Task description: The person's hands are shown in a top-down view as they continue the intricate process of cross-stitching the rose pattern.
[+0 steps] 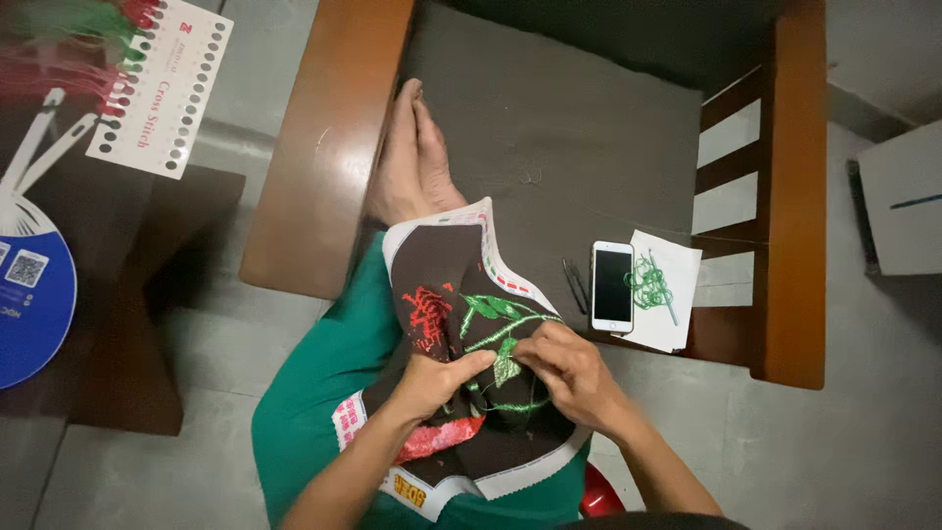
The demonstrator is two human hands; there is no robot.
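Note:
A dark brown cross-stitch cloth (446, 324) with green leaf and red stitching and a white border lies over my lap on green trousers (324, 393). My left hand (432, 381) grips the cloth from the left, thumb pressed toward the green leaf. My right hand (567, 365) pinches at the same green stitched spot, fingers closed together; a needle or thread between them is too small to make out. Both hands touch over the middle of the cloth.
My bare feet (412, 162) rest on a dark-cushioned wooden bench (324, 147). On the cushion lie a white phone (612, 286), dark scissors (576, 286) and a paper with green thread (659, 287). A thread-organiser card (162, 83) and a blue fan (29, 294) sit on a dark side table at left.

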